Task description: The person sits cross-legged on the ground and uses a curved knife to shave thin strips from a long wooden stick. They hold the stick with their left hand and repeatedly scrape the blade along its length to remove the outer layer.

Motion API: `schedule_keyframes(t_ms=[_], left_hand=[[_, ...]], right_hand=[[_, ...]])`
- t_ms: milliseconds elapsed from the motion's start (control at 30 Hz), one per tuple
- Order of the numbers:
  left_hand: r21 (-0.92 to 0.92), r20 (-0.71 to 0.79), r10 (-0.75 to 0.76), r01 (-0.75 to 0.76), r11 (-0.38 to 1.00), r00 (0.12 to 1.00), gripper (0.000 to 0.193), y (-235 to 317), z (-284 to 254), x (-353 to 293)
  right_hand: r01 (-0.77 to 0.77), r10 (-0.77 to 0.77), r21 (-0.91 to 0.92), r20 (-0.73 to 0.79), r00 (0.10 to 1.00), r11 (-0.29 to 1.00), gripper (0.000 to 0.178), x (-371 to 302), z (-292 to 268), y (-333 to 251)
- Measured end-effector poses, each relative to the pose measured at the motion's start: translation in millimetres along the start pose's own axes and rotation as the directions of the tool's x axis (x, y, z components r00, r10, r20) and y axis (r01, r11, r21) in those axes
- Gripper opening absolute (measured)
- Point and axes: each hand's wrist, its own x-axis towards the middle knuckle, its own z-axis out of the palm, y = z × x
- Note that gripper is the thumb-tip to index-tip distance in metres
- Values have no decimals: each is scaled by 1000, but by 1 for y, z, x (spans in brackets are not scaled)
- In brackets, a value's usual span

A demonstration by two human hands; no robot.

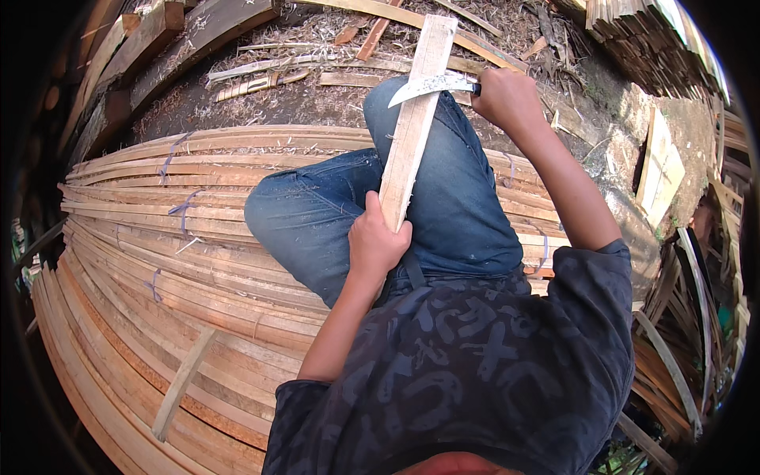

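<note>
Head view, one person at work, seated: left hand, centre of the frame, fingers closed around the lower end of a wooden plank; right hand, upper centre-right, fist closed on the dark handle of a curved knife. Plank, pale and narrow, running from the centre to the top edge, slightly tilted, over the jeans; blade lying across its upper part, tip to the left. Bundled wooden strips, left and lower left, bound with purple ties; one short batten laid crosswise upon them, lower left. Heavy beams, upper left; stacked boards, upper right. Shavings scattered on the ground, upper centre.
</note>
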Motion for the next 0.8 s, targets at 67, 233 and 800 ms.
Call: schedule_keyframes(t_ms=[67, 233, 800], left_hand=[[-23, -14, 11, -11, 1000, 1000, 35, -1, 0, -1], [-25, 14, 16, -16, 1000, 1000, 40, 5, 1, 4], [-42, -21, 56, -57, 997, 998, 39, 4, 5, -2]], right_hand=[[-80, 81, 9, -56, 995, 997, 19, 15, -1, 10], [-218, 222, 40, -198, 955, 975, 23, 58, 0, 41], [-770, 767, 171, 99, 634, 615, 38, 60, -6, 148]])
